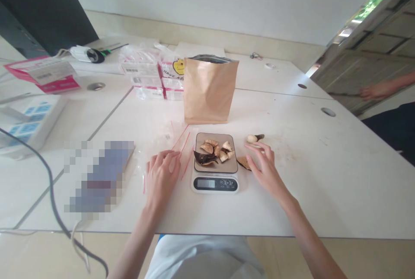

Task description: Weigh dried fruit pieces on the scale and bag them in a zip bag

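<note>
A white digital scale [215, 184] stands between my hands. Several cream-and-brown chunks [216, 151] and dark curved shell-like pieces [205, 158] lie on its square plate. My left hand [162, 175] rests left of the scale on clear plastic zip bags [185, 149] with red seal lines; its fingers are loosely bent and apart. On the other side, my right hand [264, 166] is open, thumb and fingers apart, beside a brown curved piece [243, 163] at the scale's edge. Just beyond its fingertips lies a pale rounded piece [252, 139] with a dark end. The scale's reading is too blurred to make out.
A brown paper pouch [209, 93] stands upright with its top open behind the scale. Plastic-wrapped pink-and-white packs [145, 71] sit behind it to the left. A blurred-out flat object [103, 175] and a cable [52, 188] are at left. Another person's hand [372, 92] shows at far right.
</note>
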`<state>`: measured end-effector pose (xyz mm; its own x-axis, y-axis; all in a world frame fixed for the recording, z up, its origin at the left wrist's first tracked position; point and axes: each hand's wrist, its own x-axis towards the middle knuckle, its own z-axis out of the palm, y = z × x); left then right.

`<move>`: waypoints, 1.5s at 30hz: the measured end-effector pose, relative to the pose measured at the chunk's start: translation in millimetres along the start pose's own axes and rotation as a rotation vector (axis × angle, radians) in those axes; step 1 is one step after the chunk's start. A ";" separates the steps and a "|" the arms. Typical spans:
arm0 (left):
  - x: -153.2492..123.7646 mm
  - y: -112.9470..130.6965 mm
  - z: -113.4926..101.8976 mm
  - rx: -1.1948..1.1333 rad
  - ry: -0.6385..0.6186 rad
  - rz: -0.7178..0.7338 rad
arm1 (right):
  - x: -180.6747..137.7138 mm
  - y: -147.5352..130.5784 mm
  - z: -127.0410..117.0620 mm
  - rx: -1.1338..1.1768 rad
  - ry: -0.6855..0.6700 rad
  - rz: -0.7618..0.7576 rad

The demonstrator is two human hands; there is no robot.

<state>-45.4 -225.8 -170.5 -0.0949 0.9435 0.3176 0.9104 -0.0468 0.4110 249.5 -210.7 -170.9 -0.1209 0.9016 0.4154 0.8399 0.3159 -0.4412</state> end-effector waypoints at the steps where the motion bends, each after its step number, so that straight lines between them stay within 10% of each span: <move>1: 1.3 1.0 -0.7 0.006 -0.033 -0.010 | -3.7 -1.3 0.6 -0.003 0.006 0.008; 8: 9.4 0.1 1.6 -0.041 -0.184 -0.034 | -24.9 0.9 16.8 -0.021 0.003 0.038; 45: 3.9 -5.7 2.9 -0.099 -0.174 -0.021 | -26.8 -2.2 19.1 -0.060 -0.016 0.045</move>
<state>-49.7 -220.9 -174.1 -0.0344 0.9867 0.1591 0.8643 -0.0506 0.5005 240.7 -229.9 -196.2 -0.0906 0.9192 0.3833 0.8750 0.2572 -0.4101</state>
